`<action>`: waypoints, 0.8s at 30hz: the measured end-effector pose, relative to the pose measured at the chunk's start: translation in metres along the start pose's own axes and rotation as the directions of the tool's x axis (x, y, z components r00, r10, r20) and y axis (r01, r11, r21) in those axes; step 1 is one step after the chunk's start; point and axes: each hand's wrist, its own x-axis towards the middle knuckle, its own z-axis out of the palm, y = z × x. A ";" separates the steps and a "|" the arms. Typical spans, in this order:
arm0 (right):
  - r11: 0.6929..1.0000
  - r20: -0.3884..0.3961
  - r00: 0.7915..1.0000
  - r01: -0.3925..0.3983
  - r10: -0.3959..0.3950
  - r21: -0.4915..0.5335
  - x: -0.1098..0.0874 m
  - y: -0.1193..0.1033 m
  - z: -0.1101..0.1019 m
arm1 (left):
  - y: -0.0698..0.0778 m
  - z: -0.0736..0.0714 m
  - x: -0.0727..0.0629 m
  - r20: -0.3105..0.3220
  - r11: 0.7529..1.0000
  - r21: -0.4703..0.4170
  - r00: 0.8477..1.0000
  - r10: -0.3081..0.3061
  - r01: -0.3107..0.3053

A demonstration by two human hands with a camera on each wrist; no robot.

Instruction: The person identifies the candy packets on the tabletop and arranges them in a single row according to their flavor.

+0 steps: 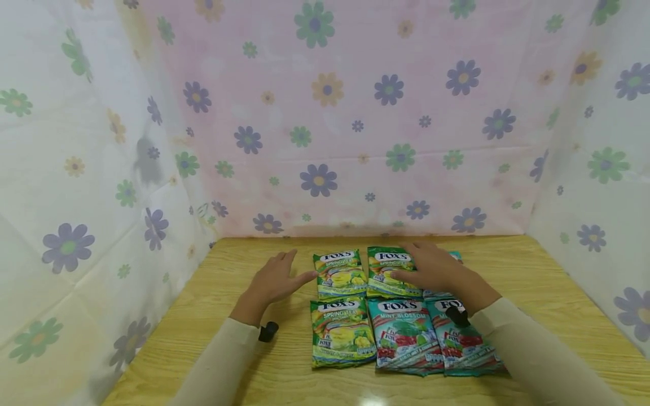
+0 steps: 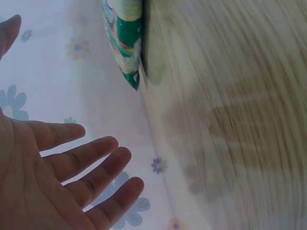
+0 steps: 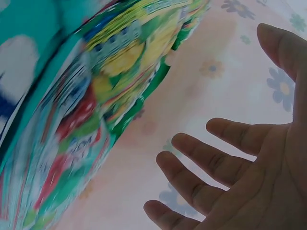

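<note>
Three green-yellow Fox's Spring Tea candy bags lie flat: one at back left, one at back middle, one at front left. Teal Mint Blossom bags lie at front middle, front right and back right, the last mostly hidden by my right hand. My left hand is spread just left of the back-left bag, its thumb tip near that bag's edge. My right hand hovers over the back-middle and back-right bags, fingers extended and holding nothing in the right wrist view.
The bags rest on a wood-grain table. Flower-print cloth hangs behind the table and along both sides. Each wrist carries a small black device, such as the left one.
</note>
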 end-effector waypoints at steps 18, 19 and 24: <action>0.906 0.002 1.000 0.024 -0.027 0.423 0.036 -0.036 0.025 | 0.017 0.021 0.010 0.003 0.942 -0.331 0.999 -0.051 0.049; 0.898 0.005 1.000 0.012 -0.016 0.441 0.037 -0.037 0.026 | 0.017 0.022 0.010 0.006 0.938 -0.341 0.999 -0.054 0.053; 0.842 0.028 0.999 -0.053 0.044 0.536 0.042 -0.046 0.032 | 0.019 0.027 0.012 0.019 0.920 -0.385 0.997 -0.072 0.074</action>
